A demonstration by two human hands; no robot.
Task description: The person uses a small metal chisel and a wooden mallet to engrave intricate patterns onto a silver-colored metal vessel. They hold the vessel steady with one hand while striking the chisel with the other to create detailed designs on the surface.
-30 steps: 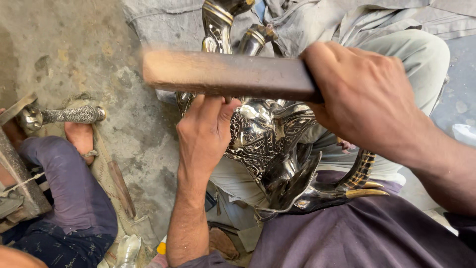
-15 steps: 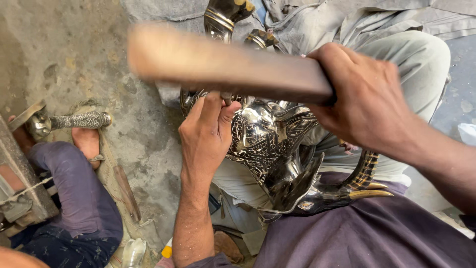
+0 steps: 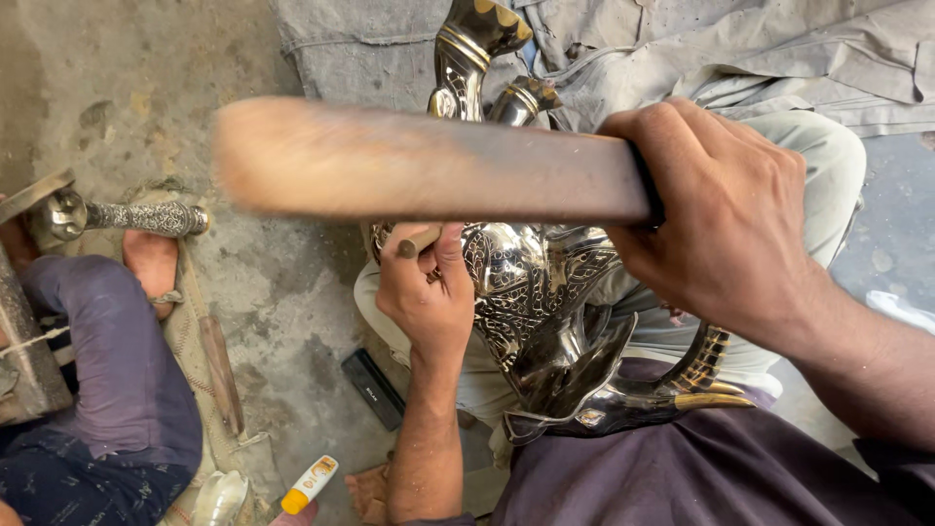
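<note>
A: What's changed vs. a sec ago?

B: The wooden mallet (image 3: 429, 161) has been swung further up and to the left; its free end is now blurred w/ motion and seen higher in the frame than half a sec back. It is gripped at its right end by the right hand (image 3: 726, 219), fingers wrapped tight round it.

A: And the left hand?

B: The left hand (image 3: 429, 292) has been kept against the workpiece, closed round a small rod-like punch (image 3: 417, 242), thumb and fingers pinched on it. Hardly any shift is seen there, only a slight drop.

A: Where's the piece?

B: The ornate metal piece (image 3: 531, 292), silver engraved w/ dark and gold horn-shaped parts, is held on the lap, between the knees, just under the mallet. The punch tip is hidden behind the fingers, so contact can't be confirmed.

A: Meaning?

B: A raised stroke is judged; the punch appears set, and striking work on the engraved face is likely mid-cycle.

A: Anything nearby?

B: A second person's leg in purple cloth (image 3: 107, 370) at the left, an engraved metal handle (image 3: 146, 217) beside it, a black bar (image 3: 372, 390) and a small orange-capped tube (image 3: 310, 484) on the concrete floor (image 3: 146, 88).
</note>
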